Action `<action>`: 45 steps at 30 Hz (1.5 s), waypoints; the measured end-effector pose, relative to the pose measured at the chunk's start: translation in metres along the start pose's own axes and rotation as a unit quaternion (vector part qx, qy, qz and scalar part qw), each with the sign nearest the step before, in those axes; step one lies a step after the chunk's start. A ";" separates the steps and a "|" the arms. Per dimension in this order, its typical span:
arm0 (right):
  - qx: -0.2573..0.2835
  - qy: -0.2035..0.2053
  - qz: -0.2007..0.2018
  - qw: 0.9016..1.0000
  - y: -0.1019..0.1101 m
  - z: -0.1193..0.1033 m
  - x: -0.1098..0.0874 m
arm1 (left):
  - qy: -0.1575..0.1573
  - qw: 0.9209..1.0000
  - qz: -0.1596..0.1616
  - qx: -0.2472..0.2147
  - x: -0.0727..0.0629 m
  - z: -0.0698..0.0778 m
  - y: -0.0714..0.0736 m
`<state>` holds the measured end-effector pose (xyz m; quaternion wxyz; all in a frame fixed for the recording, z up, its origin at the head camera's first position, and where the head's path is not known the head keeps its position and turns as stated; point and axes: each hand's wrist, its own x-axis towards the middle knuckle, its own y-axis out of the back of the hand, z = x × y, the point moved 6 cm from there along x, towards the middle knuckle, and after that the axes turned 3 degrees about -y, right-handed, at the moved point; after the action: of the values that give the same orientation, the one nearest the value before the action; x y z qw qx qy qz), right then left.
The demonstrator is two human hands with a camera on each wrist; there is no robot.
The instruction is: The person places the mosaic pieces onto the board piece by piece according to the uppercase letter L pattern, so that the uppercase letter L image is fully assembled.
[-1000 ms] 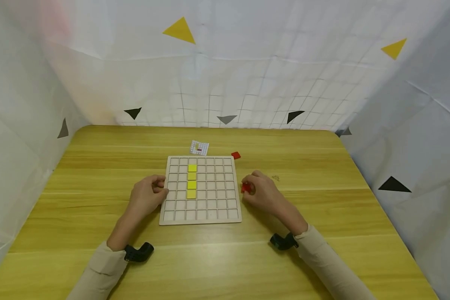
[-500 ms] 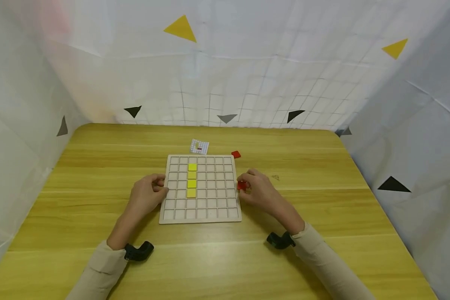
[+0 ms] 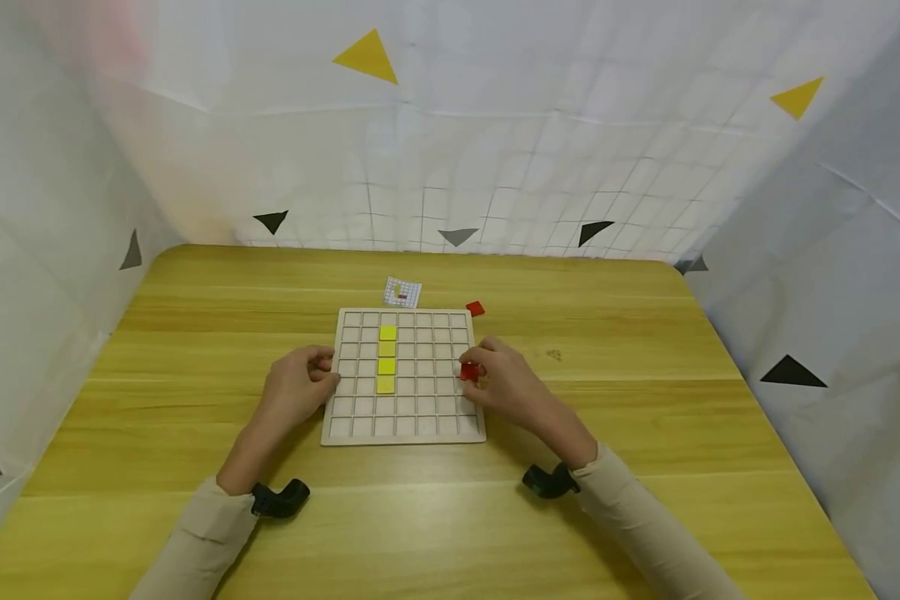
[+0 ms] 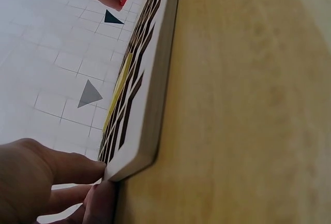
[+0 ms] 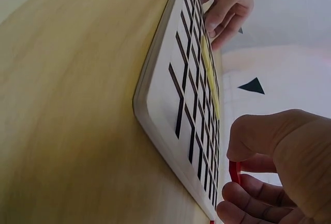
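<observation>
A pale wooden grid board (image 3: 425, 427) lies flat on the table, with several yellow square tiles (image 3: 387, 367) set in one column. At the board's left edge, my left hand (image 3: 294, 387) pinches the rim between thumb and fingers, as the left wrist view shows close up. My right hand (image 3: 508, 382) holds a red square tile (image 3: 469, 372) between thumb and fingers, over the board's right edge. The right wrist view has that red tile (image 5: 235, 172) raised above the board. Another red tile (image 3: 476, 308) lies on the table just past the board's far right corner.
A small paper card (image 3: 402, 292) printed with a coloured grid lies behind the board. The wooden table (image 3: 412, 517) is enclosed by white sheets (image 3: 495, 150) with coloured triangles at the back and sides. Both wrists wear black devices (image 3: 281, 498).
My right hand has moved left with the red tile, from beside the board to over its right edge. My left hand stays at the left rim. The whole head view shifts slightly.
</observation>
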<state>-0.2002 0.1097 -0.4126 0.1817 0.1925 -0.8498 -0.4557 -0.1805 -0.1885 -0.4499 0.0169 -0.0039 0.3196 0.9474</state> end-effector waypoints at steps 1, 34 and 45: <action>0.001 0.001 -0.001 1.000 -0.001 -0.001 0.001 | 0.001 1.000 0.001 -0.001 0.000 0.000 0.000; -0.021 0.069 -0.036 0.997 -0.032 -0.043 0.020 | -0.004 1.000 0.003 -0.001 0.000 0.000 0.000; -0.020 0.070 -0.042 0.996 -0.040 -0.052 0.026 | 0.000 1.000 0.004 -0.004 0.000 -0.001 -0.001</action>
<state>-0.1906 0.0400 -0.4165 0.2257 0.2558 -0.8170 -0.4649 -0.1807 -0.1886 -0.4510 0.0127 -0.0024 0.3161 0.9486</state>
